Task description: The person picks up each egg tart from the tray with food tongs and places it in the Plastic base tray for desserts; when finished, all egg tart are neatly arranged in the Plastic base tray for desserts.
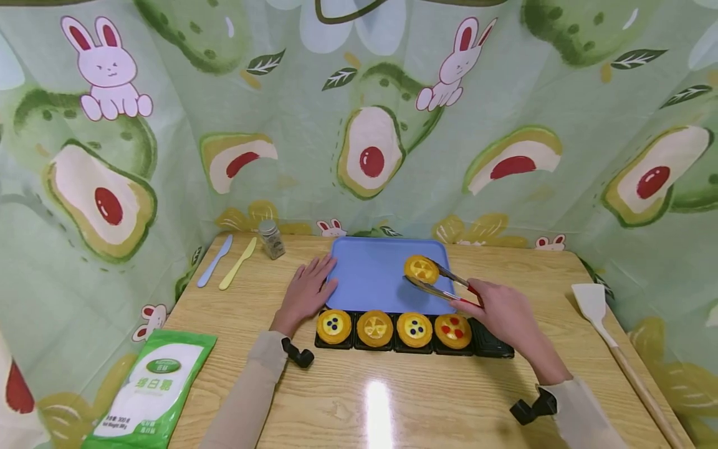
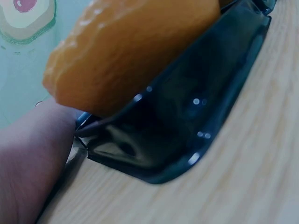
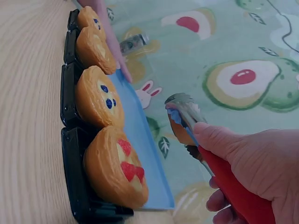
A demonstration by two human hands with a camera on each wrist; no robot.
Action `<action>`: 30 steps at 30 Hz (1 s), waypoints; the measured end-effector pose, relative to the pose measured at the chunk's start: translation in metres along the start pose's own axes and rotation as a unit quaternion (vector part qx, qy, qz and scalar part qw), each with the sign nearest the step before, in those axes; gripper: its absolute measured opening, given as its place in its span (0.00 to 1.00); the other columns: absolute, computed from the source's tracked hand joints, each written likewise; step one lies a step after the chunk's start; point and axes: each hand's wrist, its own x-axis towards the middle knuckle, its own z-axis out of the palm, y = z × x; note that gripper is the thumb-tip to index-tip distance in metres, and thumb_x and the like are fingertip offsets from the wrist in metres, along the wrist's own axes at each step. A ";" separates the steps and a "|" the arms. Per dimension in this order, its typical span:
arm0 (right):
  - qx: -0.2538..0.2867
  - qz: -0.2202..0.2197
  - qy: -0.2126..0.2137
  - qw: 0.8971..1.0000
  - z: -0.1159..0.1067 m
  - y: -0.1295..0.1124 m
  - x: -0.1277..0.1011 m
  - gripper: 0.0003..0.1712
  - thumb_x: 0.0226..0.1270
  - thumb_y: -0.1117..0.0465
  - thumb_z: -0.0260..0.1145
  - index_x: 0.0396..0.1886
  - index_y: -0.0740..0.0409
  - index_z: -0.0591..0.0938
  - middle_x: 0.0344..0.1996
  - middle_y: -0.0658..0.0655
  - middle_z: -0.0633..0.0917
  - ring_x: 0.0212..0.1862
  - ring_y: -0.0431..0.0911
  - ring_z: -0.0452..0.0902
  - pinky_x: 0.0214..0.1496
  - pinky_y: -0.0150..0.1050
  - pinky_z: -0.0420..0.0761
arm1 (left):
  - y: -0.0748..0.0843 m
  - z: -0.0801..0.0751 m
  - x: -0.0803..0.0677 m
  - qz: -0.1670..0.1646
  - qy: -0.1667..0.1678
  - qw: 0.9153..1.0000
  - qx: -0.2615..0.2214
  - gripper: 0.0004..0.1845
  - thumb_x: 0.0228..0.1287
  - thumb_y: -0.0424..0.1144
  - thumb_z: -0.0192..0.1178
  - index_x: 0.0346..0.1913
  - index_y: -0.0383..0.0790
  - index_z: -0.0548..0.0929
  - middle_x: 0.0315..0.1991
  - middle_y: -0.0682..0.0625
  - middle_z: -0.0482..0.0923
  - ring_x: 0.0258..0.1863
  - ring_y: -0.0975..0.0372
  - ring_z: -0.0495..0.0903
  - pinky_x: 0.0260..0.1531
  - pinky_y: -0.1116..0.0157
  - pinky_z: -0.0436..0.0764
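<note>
My right hand (image 1: pixel 499 315) grips red-handled metal tongs (image 1: pixel 429 287), fingers and thumb curled round them. Between the tongs' tips is an egg tart (image 1: pixel 422 269) with a pale wedge pattern, over the right part of the blue tray (image 1: pixel 370 274). In the right wrist view the tongs' handle (image 3: pixel 233 186) fills the palm, and the tart (image 3: pixel 181 132) is partly hidden behind the metal. My left hand (image 1: pixel 305 290) lies flat with straight fingers at the tray's left edge. Close to its wrist, a tart (image 2: pixel 135 51) sits in a black plastic holder (image 2: pixel 163 126).
In front of the tray runs a row of black compartments holding several tarts (image 1: pixel 374 328); the rightmost compartment (image 1: pixel 493 340) is bare. At left are two plastic knives (image 1: pixel 238 264), a shaker (image 1: pixel 272 239) and a sugar bag (image 1: pixel 151 386). A spatula (image 1: pixel 611 343) lies along the right edge.
</note>
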 end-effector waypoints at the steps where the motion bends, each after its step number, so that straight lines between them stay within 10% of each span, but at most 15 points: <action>1: 0.000 0.004 0.001 1.000 -0.002 0.000 -0.003 0.27 0.65 0.35 0.72 0.28 0.51 0.75 0.15 0.46 0.65 0.16 0.41 0.59 0.19 0.36 0.56 | 0.000 0.000 0.000 -0.001 0.001 1.000 0.000 0.36 0.82 0.64 0.36 0.85 0.56 0.53 0.85 0.56 0.47 0.85 0.52 0.44 0.81 0.44 0.43; 30: -0.018 0.112 -0.004 0.994 -0.032 0.029 -0.115 0.26 0.68 0.37 0.72 0.25 0.45 0.70 0.15 0.45 0.64 0.16 0.41 0.58 0.18 0.37 0.54 | 0.005 -0.003 -0.001 -0.005 -0.002 1.000 0.004 0.35 0.83 0.63 0.38 0.85 0.56 0.53 0.85 0.56 0.47 0.85 0.52 0.44 0.81 0.44 0.43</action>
